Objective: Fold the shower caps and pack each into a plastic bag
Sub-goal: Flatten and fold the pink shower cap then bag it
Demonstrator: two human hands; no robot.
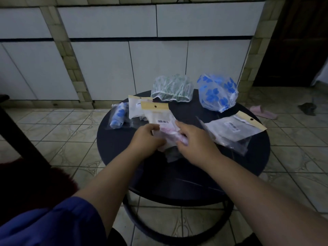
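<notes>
I'm gripping the bag (160,119) w/ my left hand (148,137) to steady it on the table (186,174), while my right hand (192,139) is clutching the pink cap (170,133) & feeding it inside. Green cap (172,87) & blue cap (217,92) are waiting at the back, unfolded.

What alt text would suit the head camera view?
Both hands, left hand and right hand, work a pink cap into a clear plastic bag on a round dark table; a green-patterned shower cap and blue-flowered shower cap wait behind.
</notes>
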